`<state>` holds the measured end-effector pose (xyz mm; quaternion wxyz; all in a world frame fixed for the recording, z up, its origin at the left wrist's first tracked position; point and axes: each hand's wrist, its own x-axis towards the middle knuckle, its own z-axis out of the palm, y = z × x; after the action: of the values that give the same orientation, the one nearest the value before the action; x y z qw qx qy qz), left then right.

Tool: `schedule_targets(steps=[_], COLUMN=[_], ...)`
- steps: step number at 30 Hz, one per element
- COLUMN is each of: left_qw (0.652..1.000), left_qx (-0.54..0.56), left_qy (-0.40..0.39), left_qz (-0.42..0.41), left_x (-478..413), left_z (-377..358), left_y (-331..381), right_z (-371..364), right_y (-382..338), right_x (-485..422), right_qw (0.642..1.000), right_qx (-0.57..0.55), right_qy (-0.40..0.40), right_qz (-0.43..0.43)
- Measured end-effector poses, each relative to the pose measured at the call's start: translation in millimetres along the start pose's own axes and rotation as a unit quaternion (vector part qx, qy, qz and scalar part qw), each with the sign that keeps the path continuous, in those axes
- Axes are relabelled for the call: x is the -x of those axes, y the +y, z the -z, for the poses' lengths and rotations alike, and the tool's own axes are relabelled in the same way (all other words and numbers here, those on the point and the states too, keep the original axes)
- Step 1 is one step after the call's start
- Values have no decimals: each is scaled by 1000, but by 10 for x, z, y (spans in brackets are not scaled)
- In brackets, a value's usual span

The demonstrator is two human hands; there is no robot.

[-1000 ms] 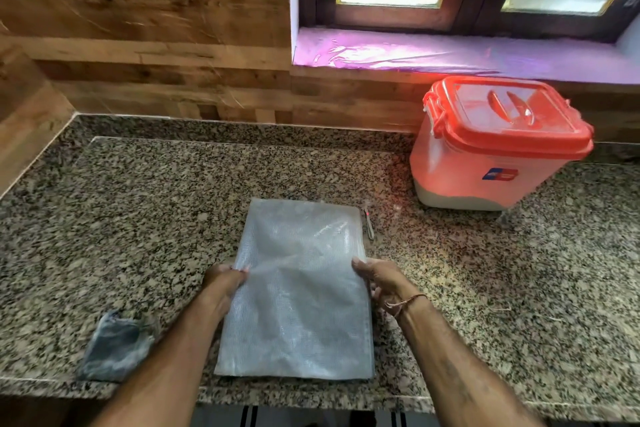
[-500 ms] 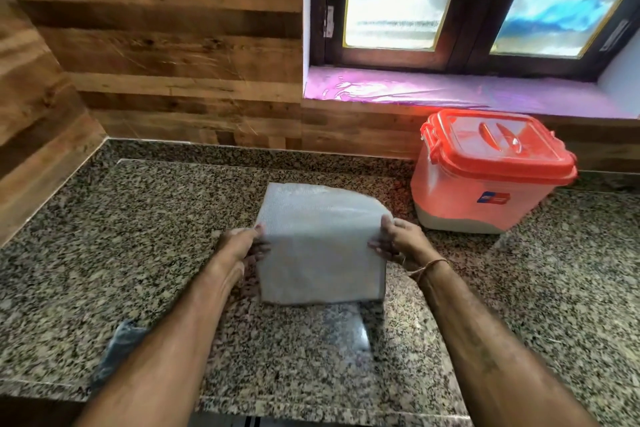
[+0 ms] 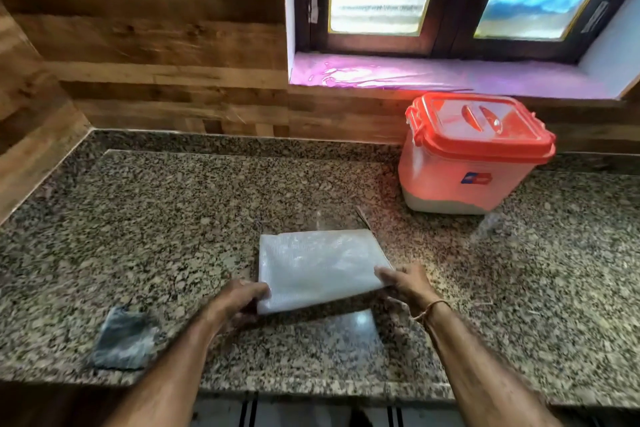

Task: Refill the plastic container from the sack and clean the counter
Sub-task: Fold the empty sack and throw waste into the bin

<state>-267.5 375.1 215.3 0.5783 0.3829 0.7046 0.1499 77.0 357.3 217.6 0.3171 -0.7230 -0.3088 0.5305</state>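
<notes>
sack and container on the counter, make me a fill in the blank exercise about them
The left hand and right hand grip a sack that is ____ over, not spread out.
The lid is ____ the container.
The grey cloth lies to the ____ of the sack.
Missing: folded; on; left.

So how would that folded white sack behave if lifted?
Probably floppy: the sack is thin sheet, folded flat, held by left hand and right hand at both edges. Likely light, since it looks empty. Its glossy surface may slide on the counter.
</notes>
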Motion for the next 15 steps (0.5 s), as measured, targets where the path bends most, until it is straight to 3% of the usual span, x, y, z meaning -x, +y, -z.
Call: schedule_targets(steps=[2,5,6,8,10,13,15], left_qw=[999,983,963,888,802,808,795], left_qx=[-17,-42,-111,-328,-502,-527,-549], left_qy=[37,159,207,231,167,133,145], left_qz=[-10,-86,-130,-222,-277,-227,-214], left_x=[25,-39,-66,-144,-105,-120,-155], left_z=[-134,-325,-362,-431,-526,-607,-653], left_y=[-47,-64,-68,-129,-144,-156,-83], right_z=[45,100,115,128,128,95,-28], right_y=[164,298,311,308,340,477,427], right_x=[34,-27,-39,-90,-167,-301,-179], right_qw=[998,991,989,986,984,994,980], right_qx=[57,131,142,163,166,-14,-178], right_qy=[4,4,4,14,59,111,77], right_qz=[9,27,30,28,18,-16,-31])
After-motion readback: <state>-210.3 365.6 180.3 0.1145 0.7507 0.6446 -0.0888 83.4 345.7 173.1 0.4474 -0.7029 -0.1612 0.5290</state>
